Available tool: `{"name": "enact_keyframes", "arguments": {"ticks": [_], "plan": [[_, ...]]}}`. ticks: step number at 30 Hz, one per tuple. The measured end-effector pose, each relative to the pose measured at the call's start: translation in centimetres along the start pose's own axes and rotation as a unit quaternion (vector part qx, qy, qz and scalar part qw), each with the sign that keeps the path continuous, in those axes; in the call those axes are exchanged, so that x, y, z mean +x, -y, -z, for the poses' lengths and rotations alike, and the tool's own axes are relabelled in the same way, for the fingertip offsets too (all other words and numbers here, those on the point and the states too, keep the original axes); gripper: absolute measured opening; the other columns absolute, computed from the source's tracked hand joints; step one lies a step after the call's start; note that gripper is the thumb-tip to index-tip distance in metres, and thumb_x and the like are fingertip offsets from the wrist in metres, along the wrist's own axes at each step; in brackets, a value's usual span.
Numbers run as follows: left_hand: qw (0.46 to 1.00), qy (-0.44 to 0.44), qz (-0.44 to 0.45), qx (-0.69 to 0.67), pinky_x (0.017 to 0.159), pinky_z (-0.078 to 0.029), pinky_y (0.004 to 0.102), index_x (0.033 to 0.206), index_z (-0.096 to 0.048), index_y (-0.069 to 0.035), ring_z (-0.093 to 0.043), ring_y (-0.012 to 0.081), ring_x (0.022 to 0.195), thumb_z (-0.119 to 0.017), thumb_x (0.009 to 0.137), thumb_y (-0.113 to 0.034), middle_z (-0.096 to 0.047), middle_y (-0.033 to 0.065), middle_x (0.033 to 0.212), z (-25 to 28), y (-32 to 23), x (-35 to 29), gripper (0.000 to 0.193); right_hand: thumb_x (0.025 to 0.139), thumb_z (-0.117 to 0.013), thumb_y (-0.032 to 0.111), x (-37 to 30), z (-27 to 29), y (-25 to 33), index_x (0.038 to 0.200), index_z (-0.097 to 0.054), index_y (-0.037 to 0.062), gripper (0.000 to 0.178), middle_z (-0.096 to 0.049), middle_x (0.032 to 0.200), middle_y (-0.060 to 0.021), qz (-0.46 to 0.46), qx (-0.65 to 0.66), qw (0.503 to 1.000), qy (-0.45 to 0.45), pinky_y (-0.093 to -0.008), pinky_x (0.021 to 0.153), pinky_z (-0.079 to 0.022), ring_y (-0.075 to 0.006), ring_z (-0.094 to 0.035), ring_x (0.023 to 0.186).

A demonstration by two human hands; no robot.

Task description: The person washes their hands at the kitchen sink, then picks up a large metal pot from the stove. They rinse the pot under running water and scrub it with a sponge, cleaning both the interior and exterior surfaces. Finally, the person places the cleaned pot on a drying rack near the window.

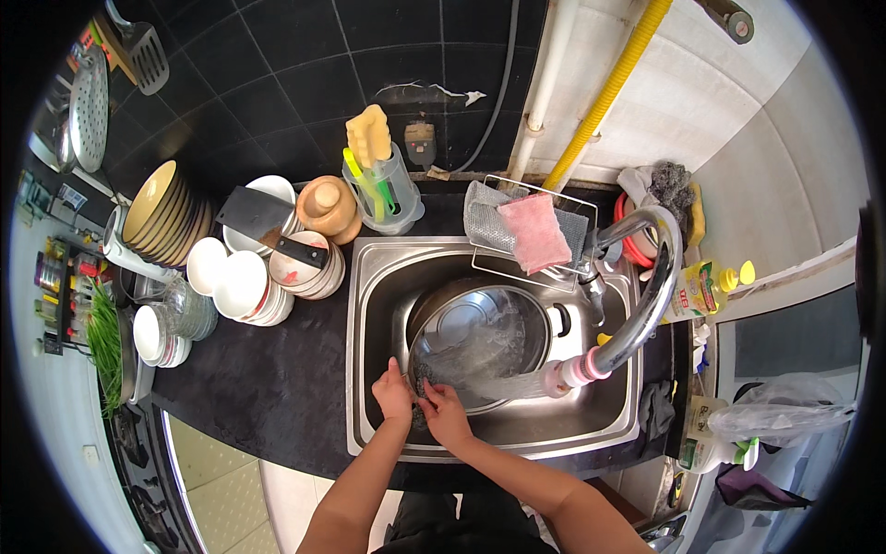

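Head view: left hand (394,395) and right hand (447,417) close together at the near-left edge of a round pan (535,343).
I can't tell whether they grip; the faucet (668,251) pours into the pan, a gap separates it from the right wall of the sink (355,305), and bowls (242,284) crowd beyond the left rim.

Bright, mostly soft light; you cannot tell the source. Glare on your steel sink (572,418) and faucet (668,268); white wall (738,120) pale. Running water (515,385) blurs. Fisheye bends your outer edges; corners black, far-left bottles (69,277) soft.
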State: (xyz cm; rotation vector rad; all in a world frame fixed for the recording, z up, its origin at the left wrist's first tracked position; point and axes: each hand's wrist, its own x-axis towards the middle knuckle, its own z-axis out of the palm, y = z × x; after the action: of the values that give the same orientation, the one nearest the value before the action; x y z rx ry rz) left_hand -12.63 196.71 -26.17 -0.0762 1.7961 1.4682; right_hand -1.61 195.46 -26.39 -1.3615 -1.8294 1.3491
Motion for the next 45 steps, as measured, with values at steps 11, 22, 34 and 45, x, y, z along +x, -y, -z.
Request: {"name": "enact_keyframes", "arguments": {"ticks": [11, 22, 34, 45], "plan": [[1.000, 0.003, 0.007, 0.000, 0.030, -0.020, 0.0248, 0.052, -0.036, -0.009, -0.028, 0.0083, 0.033, -0.050, 0.088, -0.034, -0.031, -0.0022, 0.043, -0.9, -0.2, -1.0, 0.046, 0.074, -0.056, 0.015, -0.5, 5.5, -4.9, 0.092, -0.063, 0.0033, 0.022, -0.059, 0.081, -0.0212, -0.008, -0.232, 0.962, 0.144, -0.0431, 0.068, -0.047, -0.0374, -0.058, 0.074], [0.999, 0.044, 0.027, -0.010, 0.031, -0.021, 0.0250, 0.053, -0.034, -0.009, -0.028, 0.0074, 0.033, -0.049, 0.088, -0.034, -0.031, -0.0026, 0.044, -0.9, -0.8, -1.9, 0.046, 0.079, -0.044, 0.018, 6.8, 11.3, -14.8, 0.091, -0.060, 0.0061, 0.023, -0.058, 0.097, -0.0170, 0.166, -0.618, 0.766, 0.065, -0.0404, 0.079, -0.042, -0.0279, -0.055, 0.090], [1.000, 0.022, 0.014, 0.007, 0.030, -0.021, 0.0240, 0.054, -0.036, -0.010, -0.028, 0.0075, 0.033, -0.049, 0.088, -0.033, -0.031, -0.0030, 0.044, -1.5, -0.8, -1.9, 0.044, 0.082, -0.058, 0.015, 3.6, 0.1, -4.4, 0.093, -0.061, -0.0026, 0.021, -0.058, 0.103, -0.0160, -0.110, 0.295, 0.948, 0.052, -0.0297, 0.085, -0.041, -0.0250, -0.055, 0.098], [0.997, 0.017, 0.064, -0.033, 0.031, -0.021, 0.0235, 0.055, -0.036, -0.010, -0.027, 0.0078, 0.033, -0.048, 0.089, -0.034, -0.031, -0.0029, 0.045, -1.0, -0.8, -0.8, 0.043, 0.073, -0.051, 0.022, 7.8, 8.1, -14.0, 0.084, -0.064, 0.0118, 0.021, -0.057, 0.087, -0.0111, 0.135, -0.637, 0.750, 0.115, -0.0374, 0.070, -0.040, -0.0234, -0.053, 0.084]]}}
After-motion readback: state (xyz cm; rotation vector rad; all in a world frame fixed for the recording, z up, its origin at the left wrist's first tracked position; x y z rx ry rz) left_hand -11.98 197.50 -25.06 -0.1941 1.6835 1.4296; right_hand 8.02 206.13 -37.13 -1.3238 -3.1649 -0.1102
